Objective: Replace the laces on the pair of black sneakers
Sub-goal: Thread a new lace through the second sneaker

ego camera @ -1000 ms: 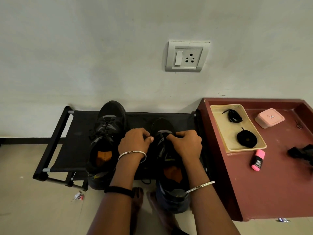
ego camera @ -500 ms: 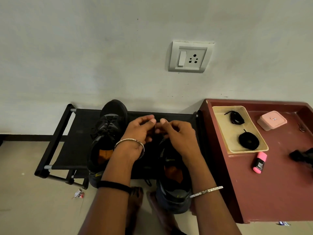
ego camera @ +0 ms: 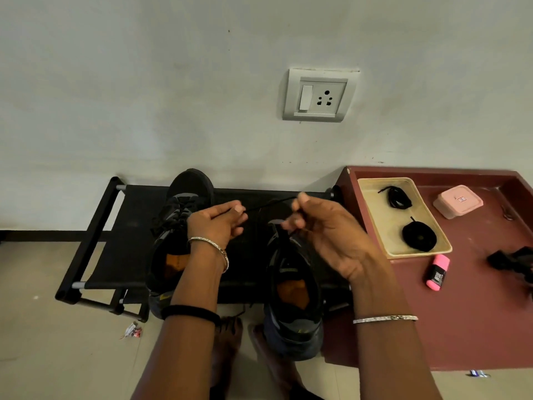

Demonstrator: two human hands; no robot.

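The lace (ego camera: 271,204) is a thin black strand pulled taut in the air above the rack (ego camera: 95,235), just over the toe of the right sneaker (ego camera: 294,298). It rises slightly from left to right. The left grip (ego camera: 215,226), a bare hand, pinches one end between thumb and forefinger, with the other fingers curled under and the back of the hand turned up. The right grip (ego camera: 326,235) pinches the other end between thumb and fingertip at its top. Its palm faces left and its lower fingers are bent loosely inward. The two grips are level with each other and a little apart, and both forearms reach forward from the bottom of the view. Each wrist has a thin silver bangle, and the left forearm has a black band as well. Below the grips the lace cannot be followed against the dark shoe.

The right sneaker lies on the rack with its toe toward the wall. Its orange insole shows and its heel hangs past the front rail. The left sneaker (ego camera: 184,209) stands beside it, laced, with its toe against the wall. Bare feet (ego camera: 227,336) rest on the floor between the forearms.

To the right stands a maroon desk (ego camera: 476,327) that touches the rack. A beige tray (ego camera: 372,215) on it holds two bundles of black laces (ego camera: 418,236). A pink box (ego camera: 457,201) sits beyond the tray and a pink highlighter (ego camera: 437,272) lies in front of it. A socket (ego camera: 320,95) is on the wall above.
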